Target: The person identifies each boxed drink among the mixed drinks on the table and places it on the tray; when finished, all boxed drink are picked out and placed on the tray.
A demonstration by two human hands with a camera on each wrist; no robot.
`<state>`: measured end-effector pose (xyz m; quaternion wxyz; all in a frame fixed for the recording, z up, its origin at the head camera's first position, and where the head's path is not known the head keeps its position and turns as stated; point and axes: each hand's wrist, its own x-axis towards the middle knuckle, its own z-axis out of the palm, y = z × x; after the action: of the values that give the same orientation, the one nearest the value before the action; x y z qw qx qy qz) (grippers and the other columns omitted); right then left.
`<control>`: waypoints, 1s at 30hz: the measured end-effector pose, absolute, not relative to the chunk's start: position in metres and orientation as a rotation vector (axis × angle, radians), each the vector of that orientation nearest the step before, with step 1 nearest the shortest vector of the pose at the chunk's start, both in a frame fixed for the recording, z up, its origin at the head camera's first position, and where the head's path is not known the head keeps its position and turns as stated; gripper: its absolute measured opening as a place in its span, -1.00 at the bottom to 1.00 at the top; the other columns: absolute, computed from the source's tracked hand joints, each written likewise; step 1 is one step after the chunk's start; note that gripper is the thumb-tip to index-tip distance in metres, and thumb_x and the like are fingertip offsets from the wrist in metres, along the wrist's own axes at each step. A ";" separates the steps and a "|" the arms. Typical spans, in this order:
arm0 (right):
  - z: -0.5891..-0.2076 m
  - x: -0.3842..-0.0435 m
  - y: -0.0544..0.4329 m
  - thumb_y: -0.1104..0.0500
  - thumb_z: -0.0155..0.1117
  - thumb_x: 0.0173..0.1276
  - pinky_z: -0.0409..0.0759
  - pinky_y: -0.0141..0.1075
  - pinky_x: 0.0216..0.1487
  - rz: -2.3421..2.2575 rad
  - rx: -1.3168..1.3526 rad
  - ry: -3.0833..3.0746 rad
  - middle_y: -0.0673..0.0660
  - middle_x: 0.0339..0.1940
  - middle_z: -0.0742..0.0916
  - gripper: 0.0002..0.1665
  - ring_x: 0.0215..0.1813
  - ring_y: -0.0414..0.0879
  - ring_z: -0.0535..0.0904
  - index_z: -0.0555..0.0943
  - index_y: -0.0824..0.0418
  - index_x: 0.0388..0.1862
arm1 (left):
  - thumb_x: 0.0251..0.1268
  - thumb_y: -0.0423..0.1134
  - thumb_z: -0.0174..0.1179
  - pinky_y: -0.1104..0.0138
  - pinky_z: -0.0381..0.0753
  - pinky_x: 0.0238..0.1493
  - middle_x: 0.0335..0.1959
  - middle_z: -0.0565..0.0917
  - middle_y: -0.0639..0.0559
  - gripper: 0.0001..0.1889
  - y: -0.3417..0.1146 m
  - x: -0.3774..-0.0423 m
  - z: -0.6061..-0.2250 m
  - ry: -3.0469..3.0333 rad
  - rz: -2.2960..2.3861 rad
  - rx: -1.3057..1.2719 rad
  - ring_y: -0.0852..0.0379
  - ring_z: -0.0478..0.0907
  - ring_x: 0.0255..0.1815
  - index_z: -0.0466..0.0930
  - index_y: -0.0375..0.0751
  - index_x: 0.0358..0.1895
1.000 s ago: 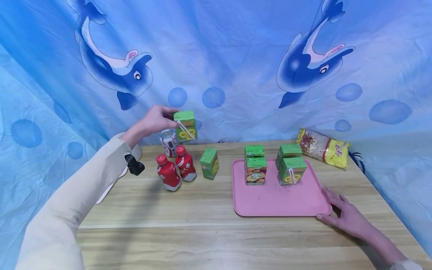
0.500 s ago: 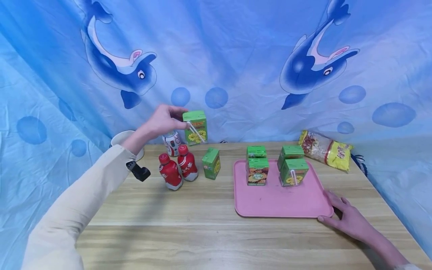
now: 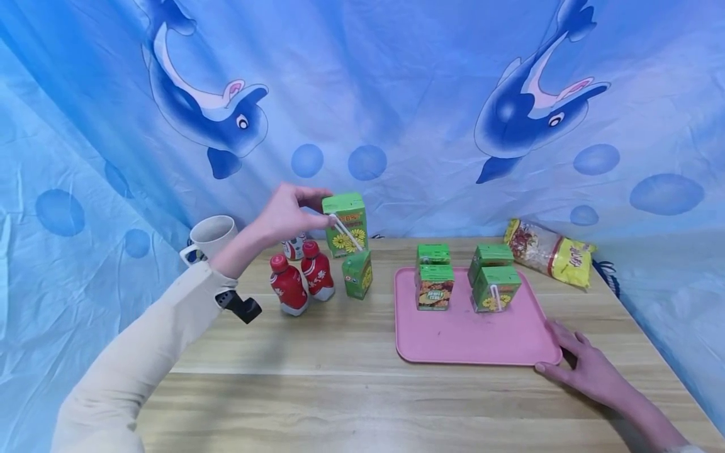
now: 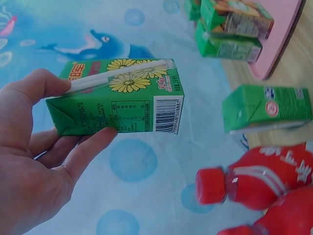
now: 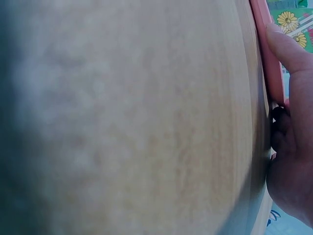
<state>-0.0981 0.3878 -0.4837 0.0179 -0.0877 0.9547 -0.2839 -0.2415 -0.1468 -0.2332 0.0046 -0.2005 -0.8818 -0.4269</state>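
My left hand (image 3: 291, 214) grips a green drink carton (image 3: 347, 228) by its upper left end, raised behind another green carton (image 3: 357, 275) standing on the table. In the left wrist view, thumb and fingers hold opposite sides of the held carton (image 4: 117, 98); yellow flowers, a white straw and a barcode show on it. At the near right corner of the pink tray (image 3: 481, 343), my right hand (image 3: 586, 368) holds the rim between thumb and fingers. Several cartons (image 3: 435, 289) stand upright on the tray in two groups. The right wrist view shows the thumb against the tray rim (image 5: 274, 73).
Two red bottles (image 3: 289, 286) stand left of the table carton, with a partly hidden can (image 3: 294, 246) behind them. A white mug (image 3: 212, 233) is at the back left, behind my left forearm. A yellow-ended snack bag (image 3: 549, 253) lies behind the tray. A blue dolphin-print curtain (image 3: 419, 126) backs the table.
My left hand has carried the carton to the right, from above the can to behind the standing carton, and slightly lower. The mug has come into fuller view. My right hand keeps its place on the tray.
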 end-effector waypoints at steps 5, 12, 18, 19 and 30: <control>-0.487 -0.098 0.388 -0.21 0.44 0.25 -0.15 0.42 0.40 -0.888 -0.259 2.945 0.61 0.43 0.26 0.21 0.35 0.63 0.14 0.07 0.44 0.56 | 0.14 -0.28 0.44 0.21 0.66 -0.14 -0.11 0.72 -0.08 -0.47 -0.139 -0.231 -0.243 -2.785 -1.374 -0.663 0.01 0.61 -0.03 0.60 -0.25 0.23; -0.489 -0.101 0.390 -0.12 0.48 0.24 -0.24 0.29 0.48 -0.910 -0.341 2.982 0.60 0.41 0.31 0.17 0.32 0.61 0.22 0.09 0.44 0.55 | 0.11 -0.30 0.45 0.23 0.70 -0.16 -0.13 0.72 -0.05 -0.47 -0.125 -0.219 -0.259 -2.783 -1.375 -0.692 0.01 0.61 -0.05 0.62 -0.27 0.20; -0.486 -0.104 0.392 -0.08 0.49 0.23 -0.29 0.20 0.52 -0.919 -0.380 3.002 0.60 0.40 0.32 0.16 0.31 0.60 0.24 0.10 0.45 0.54 | 0.06 -0.32 0.47 0.22 0.67 -0.12 -0.20 0.74 0.01 -0.53 -0.109 -0.210 -0.274 -2.724 -1.333 -0.739 0.07 0.63 -0.09 0.67 -0.25 0.12; -0.486 -0.105 0.392 -0.08 0.49 0.23 -0.29 0.20 0.52 -0.915 -0.374 2.999 0.60 0.40 0.31 0.16 0.32 0.60 0.24 0.09 0.45 0.55 | 0.05 -0.32 0.47 0.21 0.65 -0.11 -0.21 0.75 0.02 -0.53 -0.106 -0.209 -0.277 -2.711 -1.327 -0.751 0.07 0.63 -0.09 0.68 -0.25 0.11; -0.482 -0.107 0.390 -0.11 0.46 0.26 -0.32 0.16 0.52 -0.906 -0.334 2.967 0.59 0.45 0.24 0.17 0.38 0.59 0.15 0.05 0.43 0.57 | -0.01 -0.37 0.45 0.24 0.70 -0.35 -0.27 0.74 -0.01 -0.52 -0.075 -0.194 -0.316 -2.646 -1.418 -0.818 -0.04 0.67 -0.21 0.69 -0.28 0.10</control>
<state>-0.1071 0.3896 -0.4821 0.0107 -0.1070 0.9509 -0.2903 -0.1943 -0.0753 -0.3161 0.0150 -0.2630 -0.8503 -0.4557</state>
